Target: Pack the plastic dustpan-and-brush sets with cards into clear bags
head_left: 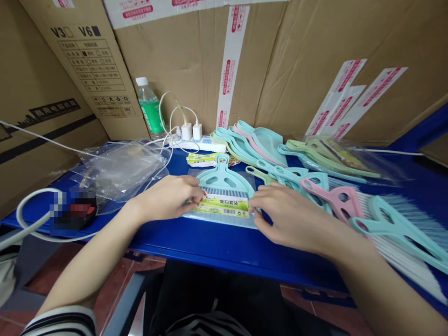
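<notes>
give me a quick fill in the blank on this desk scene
The left hand and right hand hold a bagged ____ dustpan set.
Beside the right hand lies a brush with a ____ handle.
Two white chargers are plugged into a ____.
The table is painted ____.

teal; pink; power strip; blue

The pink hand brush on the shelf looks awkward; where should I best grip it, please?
Grip the pink hand brush by its narrow handle from the left, beside the right hand: the handle points that way, while the bristles fan out rightward.
</notes>
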`<action>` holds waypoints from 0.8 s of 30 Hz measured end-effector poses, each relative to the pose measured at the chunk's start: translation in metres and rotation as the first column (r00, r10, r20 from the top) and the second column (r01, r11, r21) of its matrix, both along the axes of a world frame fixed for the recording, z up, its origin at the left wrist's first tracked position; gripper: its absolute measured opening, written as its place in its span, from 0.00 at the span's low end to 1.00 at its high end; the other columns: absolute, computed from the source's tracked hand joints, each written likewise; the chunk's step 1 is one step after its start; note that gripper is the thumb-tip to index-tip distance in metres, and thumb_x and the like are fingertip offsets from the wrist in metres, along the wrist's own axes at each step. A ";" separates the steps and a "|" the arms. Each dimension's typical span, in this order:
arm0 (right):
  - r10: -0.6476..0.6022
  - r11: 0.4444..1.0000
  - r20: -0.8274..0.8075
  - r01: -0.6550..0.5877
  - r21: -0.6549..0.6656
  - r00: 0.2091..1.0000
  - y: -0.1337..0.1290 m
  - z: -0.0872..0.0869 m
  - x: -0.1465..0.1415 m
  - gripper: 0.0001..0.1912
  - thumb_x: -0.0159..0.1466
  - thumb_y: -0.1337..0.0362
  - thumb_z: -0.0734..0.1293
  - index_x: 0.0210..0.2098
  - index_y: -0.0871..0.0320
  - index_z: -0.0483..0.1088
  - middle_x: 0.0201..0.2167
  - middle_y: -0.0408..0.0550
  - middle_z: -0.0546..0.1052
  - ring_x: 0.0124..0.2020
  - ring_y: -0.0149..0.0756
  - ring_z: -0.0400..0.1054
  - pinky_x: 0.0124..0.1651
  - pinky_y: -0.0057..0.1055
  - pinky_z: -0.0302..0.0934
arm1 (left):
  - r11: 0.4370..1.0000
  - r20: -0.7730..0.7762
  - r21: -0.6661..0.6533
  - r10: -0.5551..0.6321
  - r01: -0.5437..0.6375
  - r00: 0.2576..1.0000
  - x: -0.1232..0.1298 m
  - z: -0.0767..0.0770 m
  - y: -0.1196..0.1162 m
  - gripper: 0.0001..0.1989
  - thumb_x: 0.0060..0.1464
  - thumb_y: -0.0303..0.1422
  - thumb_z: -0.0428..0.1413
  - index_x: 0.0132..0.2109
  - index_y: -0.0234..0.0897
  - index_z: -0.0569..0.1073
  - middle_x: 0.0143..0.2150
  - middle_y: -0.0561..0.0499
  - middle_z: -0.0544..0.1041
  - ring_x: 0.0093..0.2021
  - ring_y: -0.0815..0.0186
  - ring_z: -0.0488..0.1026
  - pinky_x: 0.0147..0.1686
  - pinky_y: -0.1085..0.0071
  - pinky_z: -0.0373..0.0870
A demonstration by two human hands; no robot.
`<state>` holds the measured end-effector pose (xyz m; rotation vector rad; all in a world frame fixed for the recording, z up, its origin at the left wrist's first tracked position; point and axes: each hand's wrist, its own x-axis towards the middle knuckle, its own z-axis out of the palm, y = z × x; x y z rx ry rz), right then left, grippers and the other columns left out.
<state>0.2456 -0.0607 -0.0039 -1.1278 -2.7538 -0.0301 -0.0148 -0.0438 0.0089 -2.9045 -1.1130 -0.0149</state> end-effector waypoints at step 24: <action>0.208 0.977 -0.063 -0.210 -0.034 0.976 0.001 -0.016 -0.016 0.22 0.58 0.80 0.60 0.47 0.59 0.74 0.40 0.51 0.77 0.42 0.43 0.70 0.48 0.41 0.64 | 0.990 -0.119 0.014 -0.140 0.143 0.983 0.015 0.000 -0.008 0.28 0.53 0.18 0.48 0.58 0.45 0.72 0.34 0.50 0.71 0.35 0.63 0.71 0.37 0.69 0.70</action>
